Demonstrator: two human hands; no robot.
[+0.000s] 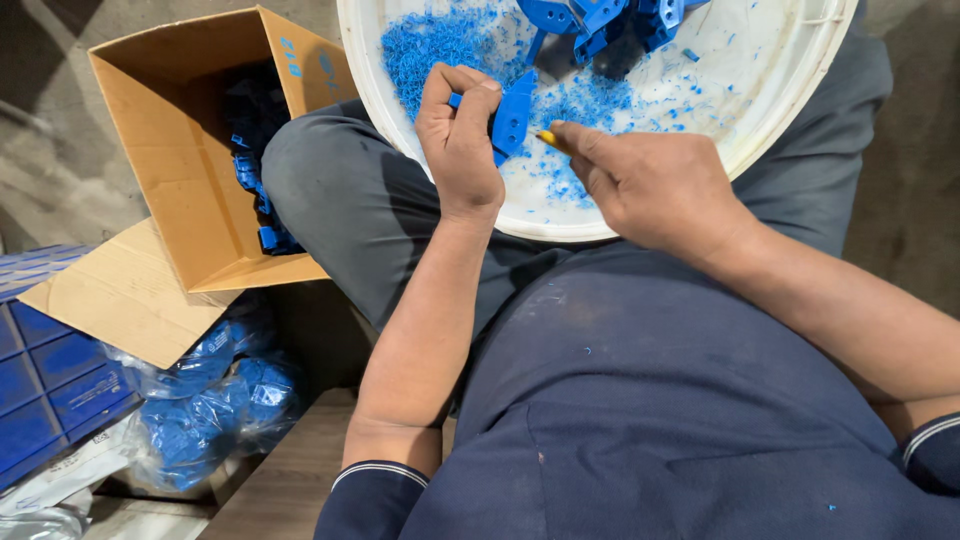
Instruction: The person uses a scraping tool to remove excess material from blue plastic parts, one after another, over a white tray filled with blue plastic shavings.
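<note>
Pinching a blue plastic part (pixel 513 112) in our left hand (pixel 458 140), we hold it over the white basin (pixel 790 105) on our lap so shavings fall inside; our right hand (pixel 650 185), closed around a yellow-tipped tool (pixel 547 139), works its edge. Left of the basin, a cardboard box (pixel 175 150) holds more parts.

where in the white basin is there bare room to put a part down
The round white plastic basin is barest along its right side, between the blue plastic shavings and the right rim. The top middle is crowded with loose blue plastic parts. The near rim is taken by the left hand, holding a blue part, and the right hand.
</note>
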